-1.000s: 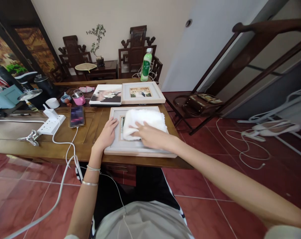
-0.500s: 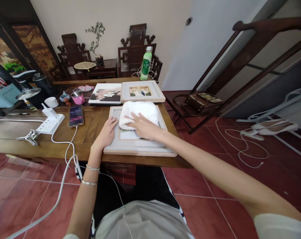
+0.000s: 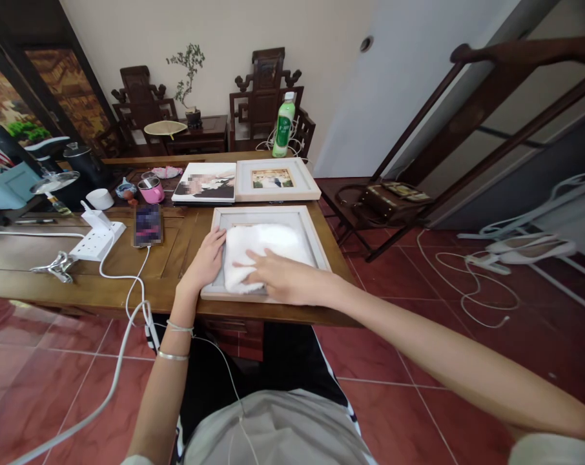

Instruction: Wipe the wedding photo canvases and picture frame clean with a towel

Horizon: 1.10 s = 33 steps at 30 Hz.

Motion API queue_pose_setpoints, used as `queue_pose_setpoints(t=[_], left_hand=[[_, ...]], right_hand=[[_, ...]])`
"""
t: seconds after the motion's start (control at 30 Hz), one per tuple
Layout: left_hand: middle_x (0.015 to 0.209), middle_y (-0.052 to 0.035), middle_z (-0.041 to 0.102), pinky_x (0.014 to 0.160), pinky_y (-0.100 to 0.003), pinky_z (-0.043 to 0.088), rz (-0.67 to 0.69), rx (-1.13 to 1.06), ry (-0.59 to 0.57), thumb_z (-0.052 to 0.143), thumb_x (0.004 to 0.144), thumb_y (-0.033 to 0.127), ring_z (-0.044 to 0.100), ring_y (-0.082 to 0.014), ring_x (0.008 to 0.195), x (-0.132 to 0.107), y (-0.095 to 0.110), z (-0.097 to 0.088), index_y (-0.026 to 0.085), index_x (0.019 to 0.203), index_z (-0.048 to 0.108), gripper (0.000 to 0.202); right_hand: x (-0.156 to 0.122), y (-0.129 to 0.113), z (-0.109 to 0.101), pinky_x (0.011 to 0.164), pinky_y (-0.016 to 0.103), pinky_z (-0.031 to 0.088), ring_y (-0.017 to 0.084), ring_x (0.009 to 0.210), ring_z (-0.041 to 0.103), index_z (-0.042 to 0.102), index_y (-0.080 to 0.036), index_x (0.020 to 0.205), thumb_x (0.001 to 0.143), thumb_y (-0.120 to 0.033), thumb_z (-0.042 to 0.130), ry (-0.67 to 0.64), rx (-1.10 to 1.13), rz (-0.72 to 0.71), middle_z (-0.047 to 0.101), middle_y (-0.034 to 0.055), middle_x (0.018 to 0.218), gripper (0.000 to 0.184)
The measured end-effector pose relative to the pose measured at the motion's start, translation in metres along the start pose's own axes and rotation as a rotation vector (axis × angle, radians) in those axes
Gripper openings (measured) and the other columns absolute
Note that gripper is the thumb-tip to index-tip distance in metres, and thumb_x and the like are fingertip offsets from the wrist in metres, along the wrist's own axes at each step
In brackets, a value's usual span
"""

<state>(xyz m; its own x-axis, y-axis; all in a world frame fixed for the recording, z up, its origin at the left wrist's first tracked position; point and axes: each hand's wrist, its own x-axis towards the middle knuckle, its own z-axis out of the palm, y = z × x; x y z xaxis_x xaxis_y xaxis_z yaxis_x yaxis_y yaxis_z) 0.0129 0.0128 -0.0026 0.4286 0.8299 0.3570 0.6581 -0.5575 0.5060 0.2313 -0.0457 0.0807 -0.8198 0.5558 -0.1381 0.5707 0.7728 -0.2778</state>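
Note:
A pale wooden picture frame lies flat at the near right end of the wooden table. A white folded cloth covers its glass. My right hand lies flat on the cloth's near part, fingers stretched out and pressing it down. My left hand rests on the frame's left edge, fingers laid along it and holding it still. Two bracelets circle my left wrist.
Behind the frame lie a second framed photo and a canvas print. A green bottle, a phone, a power strip with cables, a pink cup and a white bowl also sit on the table. Cables trail on the red tiles.
My right hand has drawn the cloth from the frame's far part toward its near left corner. The left hand has stayed on the frame's left edge.

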Motion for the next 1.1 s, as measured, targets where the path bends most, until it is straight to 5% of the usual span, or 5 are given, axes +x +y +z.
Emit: queue_pose_setpoints(t=[0.2,0.4,0.57,0.87,1.1], left_hand=[[0.151,-0.0134,0.038,0.119,-0.041,0.021,-0.037,-0.068,0.028,0.028,0.099,0.036,0.030,-0.0213,0.142,-0.001,0.012,-0.006,0.012,0.142,0.040,0.051],[0.157,-0.0107,0.025,0.120,-0.040,0.016,0.007,-0.111,0.078,0.026,0.099,0.046,0.022,-0.0196,0.145,-0.001,0.019,-0.011,0.016,0.149,0.026,0.058],[0.159,-0.0087,0.018,0.120,-0.041,0.013,-0.001,-0.095,0.128,0.024,0.099,0.049,0.014,-0.0205,0.147,-0.002,0.017,-0.010,0.020,0.151,0.022,0.060],[0.149,-0.0108,0.042,0.117,-0.040,0.025,-0.089,-0.144,0.131,0.017,0.099,0.050,0.036,-0.0210,0.139,-0.005,0.023,-0.011,0.015,0.143,0.041,0.060],[0.152,-0.0117,0.037,0.118,-0.041,0.022,-0.061,-0.127,0.088,0.020,0.099,0.050,0.032,-0.0222,0.142,-0.006,0.023,-0.012,0.013,0.144,0.039,0.061]], right_hand=[[-0.009,0.002,0.000,0.115,0.049,0.026,0.026,0.141,0.028,0.062,-0.023,0.126,0.073,0.006,0.041,0.012,0.062,0.005,0.054,0.0050,0.139,0.064],[0.061,0.046,0.007,0.110,0.066,0.020,0.038,0.144,0.012,0.047,-0.021,0.140,0.075,0.005,0.042,0.261,-0.234,0.235,0.015,0.0034,0.160,0.069],[0.096,0.047,0.005,0.107,0.070,0.017,0.043,0.141,0.016,0.050,-0.017,0.137,0.084,-0.002,0.041,0.266,-0.309,0.270,0.028,0.0076,0.156,0.056],[0.023,-0.026,0.010,0.106,0.059,0.033,0.043,0.137,0.029,0.059,-0.014,0.129,0.080,-0.003,0.045,0.028,-0.256,0.049,0.038,0.0108,0.151,0.053],[0.018,-0.014,0.005,0.110,0.064,0.023,0.035,0.141,0.027,0.060,-0.022,0.128,0.077,0.001,0.043,0.027,-0.176,0.065,0.044,0.0039,0.147,0.058]])
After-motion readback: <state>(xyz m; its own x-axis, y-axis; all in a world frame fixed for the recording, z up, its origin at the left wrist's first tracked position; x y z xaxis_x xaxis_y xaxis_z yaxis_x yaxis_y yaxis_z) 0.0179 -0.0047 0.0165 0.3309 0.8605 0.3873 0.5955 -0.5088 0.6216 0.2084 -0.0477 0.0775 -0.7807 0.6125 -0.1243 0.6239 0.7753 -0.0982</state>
